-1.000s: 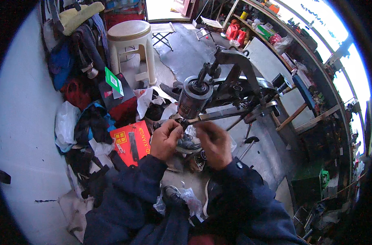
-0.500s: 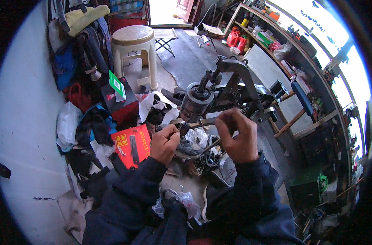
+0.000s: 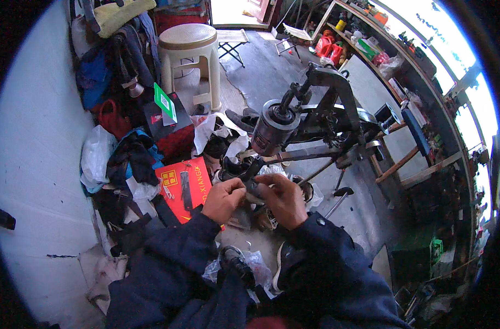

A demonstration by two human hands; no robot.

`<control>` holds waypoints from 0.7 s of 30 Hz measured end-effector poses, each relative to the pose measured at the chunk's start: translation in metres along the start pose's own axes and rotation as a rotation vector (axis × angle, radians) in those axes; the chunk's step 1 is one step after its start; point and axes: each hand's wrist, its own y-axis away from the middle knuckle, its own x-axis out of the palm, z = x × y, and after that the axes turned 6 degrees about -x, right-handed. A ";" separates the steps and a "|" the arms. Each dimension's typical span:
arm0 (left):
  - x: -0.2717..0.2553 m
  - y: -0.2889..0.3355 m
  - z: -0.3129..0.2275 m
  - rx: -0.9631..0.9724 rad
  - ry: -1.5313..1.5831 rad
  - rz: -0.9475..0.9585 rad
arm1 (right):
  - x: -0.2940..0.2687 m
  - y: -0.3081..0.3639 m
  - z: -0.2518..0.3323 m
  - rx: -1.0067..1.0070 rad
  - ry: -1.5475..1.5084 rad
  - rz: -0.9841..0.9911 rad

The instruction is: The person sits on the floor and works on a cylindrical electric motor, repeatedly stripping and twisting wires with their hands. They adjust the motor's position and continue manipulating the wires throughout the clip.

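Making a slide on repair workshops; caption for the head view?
Both hands, left hand and right hand, pinch a small dark piece beside a black stitching machine.

Stool (image 3: 188,44) behind stitching machine (image 3: 310,126), box (image 3: 183,183) left.

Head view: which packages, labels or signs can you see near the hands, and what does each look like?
Red flat package: on the floor left of the left hand, rectangular, yellow print, dark strip.
Green-and-white card: on a dark box beside the beige stool, small tilted rectangle.
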 end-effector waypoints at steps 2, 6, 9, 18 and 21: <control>0.006 0.007 -0.003 -0.001 0.045 0.022 | 0.009 -0.003 -0.008 0.066 -0.179 0.008; 0.022 0.013 -0.007 0.029 0.317 -0.013 | 0.014 -0.009 -0.012 0.111 -0.431 0.051; 0.015 0.012 -0.010 0.007 0.246 -0.016 | 0.012 -0.011 -0.016 0.276 -0.680 0.049; 0.019 -0.006 -0.013 0.295 -0.358 -0.244 | 0.027 -0.016 -0.015 0.271 -0.748 -0.054; -0.007 -0.028 0.007 0.128 -0.749 -0.461 | 0.020 -0.011 0.000 0.243 -0.690 -0.033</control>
